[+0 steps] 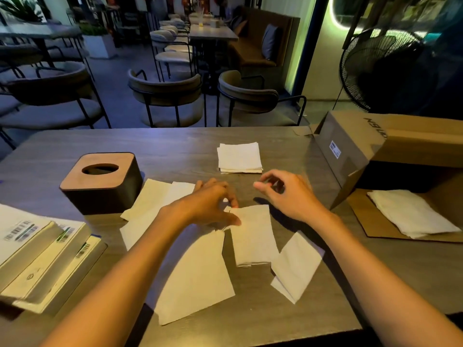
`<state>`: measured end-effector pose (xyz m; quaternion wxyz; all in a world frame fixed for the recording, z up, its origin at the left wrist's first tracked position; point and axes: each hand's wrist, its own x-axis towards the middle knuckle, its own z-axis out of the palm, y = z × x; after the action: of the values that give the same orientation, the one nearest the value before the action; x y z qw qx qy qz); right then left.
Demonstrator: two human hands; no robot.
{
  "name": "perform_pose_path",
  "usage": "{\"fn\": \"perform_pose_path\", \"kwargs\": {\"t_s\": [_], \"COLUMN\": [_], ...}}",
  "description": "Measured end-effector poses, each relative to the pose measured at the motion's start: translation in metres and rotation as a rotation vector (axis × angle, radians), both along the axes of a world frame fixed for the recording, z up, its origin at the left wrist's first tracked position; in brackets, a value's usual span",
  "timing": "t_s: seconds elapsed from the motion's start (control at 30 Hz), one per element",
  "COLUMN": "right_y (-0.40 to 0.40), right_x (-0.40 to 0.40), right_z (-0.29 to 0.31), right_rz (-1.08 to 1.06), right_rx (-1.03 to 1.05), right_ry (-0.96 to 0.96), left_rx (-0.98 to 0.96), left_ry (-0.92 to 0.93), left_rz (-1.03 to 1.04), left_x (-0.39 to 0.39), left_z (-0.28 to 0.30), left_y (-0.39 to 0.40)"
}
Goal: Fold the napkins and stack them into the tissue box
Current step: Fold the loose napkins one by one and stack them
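Dark tissue box [101, 182] with wooden lid at table's left, beside loose napkins [152, 196]. Left hand [210, 204] pinching top corner of folded napkin [253, 236] at centre. Right hand [285, 194] hovering just beside, fingers loosely curled, holding nothing. Folded stack [239, 157] beyond; cardboard box [363, 146] far right.

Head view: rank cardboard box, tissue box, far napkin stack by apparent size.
1. cardboard box, partly out of frame
2. tissue box
3. napkin stack, farther from the camera than the tissue box, so its true size is unsure
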<state>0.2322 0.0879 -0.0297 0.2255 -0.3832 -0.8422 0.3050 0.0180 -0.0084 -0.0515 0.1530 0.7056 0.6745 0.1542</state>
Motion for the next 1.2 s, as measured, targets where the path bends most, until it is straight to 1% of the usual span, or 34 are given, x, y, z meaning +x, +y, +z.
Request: {"fn": "perform_pose_path", "kwargs": {"t_s": [0.03,0.1,0.13,0.2,0.3,0.37,0.43,0.5,0.57,0.63,0.73,0.77,0.83,0.87,0.9,1.0,1.1,1.2], "right_y": [-0.005,-0.013,-0.016,-0.018,-0.016,-0.013,-0.010,-0.009,-0.006,-0.002,0.012,0.017,0.027,0.033,0.039,0.060,0.079,0.097], "right_x": [0.004,0.011,0.014,0.017,0.017,0.013,0.006,0.000,-0.005,-0.008,-0.012,-0.013,-0.017,-0.020,-0.023,-0.038,-0.056,-0.070], "right_z": [-0.001,-0.001,0.000,0.003,0.009,0.012,0.015,0.021,0.025,0.028,0.025,0.025,0.025,0.025,0.024,0.021,0.017,0.007], "right_rz": [0.039,0.107,0.130,0.145,0.152,0.145,0.132,0.128,0.124,0.096,0.033,0.013,-0.016,-0.028,-0.038,-0.095,-0.170,-0.207], "right_rx": [-0.042,-0.117,-0.142,-0.178,-0.223,-0.212,-0.181,-0.182,-0.188,-0.181,-0.160,-0.159,-0.181,-0.191,-0.190,-0.123,-0.106,-0.108], "right_ry": [-0.021,-0.022,0.006,0.088,0.212,0.259,0.314,0.391,0.434,0.434,0.368,0.334,0.290,0.272,0.252,0.190,0.193,0.172], "left_rx": [0.015,0.126,0.166,0.186,0.240,0.263,0.202,0.065,-0.038,-0.031,0.077,0.111,0.162,0.173,0.173,0.196,0.258,0.256], "left_ry": [-0.075,-0.220,-0.281,-0.403,-0.597,-0.715,-0.866,-1.033,-1.109,-1.124,-1.129,-1.178,-1.363,-1.397,-1.360,-1.173,-1.002,-0.821], "left_rz": [0.014,0.083,0.127,0.170,0.149,0.162,0.155,0.115,0.078,0.097,0.181,0.215,0.302,0.345,0.387,0.491,0.574,0.613], "left_x": [0.000,0.003,0.006,0.007,-0.001,-0.003,0.001,0.009,0.014,0.014,0.015,0.014,0.011,0.007,0.002,-0.014,-0.026,-0.035], "left_z": [0.002,0.005,0.011,0.025,0.040,0.048,0.049,0.047,0.039,0.032,0.029,0.030,0.034,0.037,0.040,0.038,0.026,0.012], "left_y": [-0.002,-0.004,-0.005,-0.007,-0.004,-0.001,0.001,0.001,0.003,0.008,0.015,0.018,0.022,0.025,0.029,0.050,0.077,0.099]}}
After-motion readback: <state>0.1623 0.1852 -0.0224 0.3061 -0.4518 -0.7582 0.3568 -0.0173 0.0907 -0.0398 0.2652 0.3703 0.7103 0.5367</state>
